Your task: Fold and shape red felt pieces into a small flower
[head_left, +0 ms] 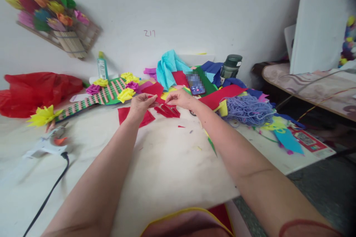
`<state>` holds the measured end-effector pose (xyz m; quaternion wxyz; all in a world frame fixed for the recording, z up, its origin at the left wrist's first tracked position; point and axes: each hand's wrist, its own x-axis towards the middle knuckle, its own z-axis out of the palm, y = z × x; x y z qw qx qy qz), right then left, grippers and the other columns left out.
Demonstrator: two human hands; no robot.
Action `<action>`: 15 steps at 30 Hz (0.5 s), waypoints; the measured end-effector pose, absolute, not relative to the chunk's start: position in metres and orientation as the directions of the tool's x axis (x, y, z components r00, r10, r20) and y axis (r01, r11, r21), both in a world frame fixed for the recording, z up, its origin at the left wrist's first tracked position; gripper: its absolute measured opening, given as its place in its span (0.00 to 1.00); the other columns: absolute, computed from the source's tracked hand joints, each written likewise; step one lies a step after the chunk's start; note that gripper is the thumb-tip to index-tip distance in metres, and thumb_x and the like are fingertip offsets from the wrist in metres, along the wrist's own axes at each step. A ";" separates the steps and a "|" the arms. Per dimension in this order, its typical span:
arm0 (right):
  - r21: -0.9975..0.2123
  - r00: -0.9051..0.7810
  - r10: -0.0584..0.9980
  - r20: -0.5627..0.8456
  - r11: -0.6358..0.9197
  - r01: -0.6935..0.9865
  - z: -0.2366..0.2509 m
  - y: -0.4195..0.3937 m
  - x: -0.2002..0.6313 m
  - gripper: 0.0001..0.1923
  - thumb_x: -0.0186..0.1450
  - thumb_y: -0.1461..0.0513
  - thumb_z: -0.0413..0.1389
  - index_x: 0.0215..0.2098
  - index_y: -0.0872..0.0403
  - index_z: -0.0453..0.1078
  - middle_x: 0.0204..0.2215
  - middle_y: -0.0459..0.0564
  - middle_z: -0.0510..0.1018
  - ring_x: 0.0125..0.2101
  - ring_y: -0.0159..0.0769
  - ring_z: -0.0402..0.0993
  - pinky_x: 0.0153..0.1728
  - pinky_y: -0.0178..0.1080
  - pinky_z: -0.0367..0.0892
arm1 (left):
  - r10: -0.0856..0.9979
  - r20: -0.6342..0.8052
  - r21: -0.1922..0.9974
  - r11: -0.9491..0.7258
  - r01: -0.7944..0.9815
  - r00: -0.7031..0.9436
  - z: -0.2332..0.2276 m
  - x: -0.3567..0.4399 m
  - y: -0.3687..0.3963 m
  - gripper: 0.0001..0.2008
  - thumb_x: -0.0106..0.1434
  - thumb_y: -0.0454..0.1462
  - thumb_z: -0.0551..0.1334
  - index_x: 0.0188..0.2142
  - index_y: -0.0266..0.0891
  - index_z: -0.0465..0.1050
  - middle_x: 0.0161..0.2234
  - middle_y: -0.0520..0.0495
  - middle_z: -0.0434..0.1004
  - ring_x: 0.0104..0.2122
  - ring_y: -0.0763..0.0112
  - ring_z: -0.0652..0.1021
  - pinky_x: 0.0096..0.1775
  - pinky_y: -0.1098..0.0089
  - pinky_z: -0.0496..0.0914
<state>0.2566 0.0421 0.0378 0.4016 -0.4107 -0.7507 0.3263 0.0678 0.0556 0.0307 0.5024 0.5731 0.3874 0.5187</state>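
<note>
My left hand [141,104] and my right hand [180,99] meet over the far middle of the white table [167,163]. Both pinch a small red paper piece [160,101] between thumb and fingertips. Right under them lies a pile of cut red paper pieces [167,111]. A larger red sheet [144,117] lies flat beneath my left hand.
A glue gun [50,142] with a black cord lies at the left. A green striped craft with paper flowers [107,92], a red plastic bag [36,90], a phone [197,84], purple yarn [246,109], a dark bottle [230,66] and coloured paper scraps crowd the far side.
</note>
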 end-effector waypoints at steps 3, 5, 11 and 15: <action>-0.828 -0.311 0.890 0.334 0.435 0.355 0.038 0.041 0.257 0.05 0.52 0.69 0.55 0.27 0.59 0.72 0.23 0.46 0.76 0.25 0.28 0.70 0.31 0.33 0.66 | 0.965 0.217 0.975 -0.205 -0.091 0.150 0.032 0.068 0.055 0.18 0.42 0.44 0.70 0.26 0.34 0.69 0.22 0.49 0.76 0.24 0.70 0.78 0.35 0.68 0.74; -0.838 -0.275 0.899 0.341 0.423 0.344 0.037 0.043 0.258 0.05 0.52 0.68 0.56 0.27 0.59 0.73 0.24 0.47 0.76 0.26 0.28 0.71 0.32 0.34 0.67 | 0.964 0.226 0.972 -0.213 -0.103 0.137 0.032 0.067 0.054 0.17 0.44 0.44 0.70 0.28 0.34 0.69 0.22 0.49 0.76 0.25 0.70 0.78 0.35 0.68 0.74; -0.849 -0.067 0.926 0.371 0.368 0.378 0.035 0.050 0.267 0.05 0.52 0.70 0.57 0.27 0.59 0.73 0.26 0.48 0.76 0.27 0.29 0.72 0.32 0.34 0.69 | 0.967 0.235 0.972 -0.230 -0.058 0.100 0.032 0.059 0.057 0.18 0.47 0.46 0.67 0.29 0.34 0.69 0.23 0.47 0.77 0.24 0.69 0.78 0.35 0.67 0.74; -0.919 0.026 0.983 0.180 0.158 0.360 0.034 0.051 0.273 0.09 0.51 0.74 0.56 0.30 0.59 0.72 0.24 0.47 0.75 0.20 0.29 0.70 0.22 0.33 0.68 | 0.962 0.258 0.966 -0.254 -0.048 0.094 0.031 0.055 0.060 0.17 0.48 0.46 0.67 0.29 0.34 0.70 0.23 0.47 0.77 0.23 0.69 0.78 0.32 0.68 0.73</action>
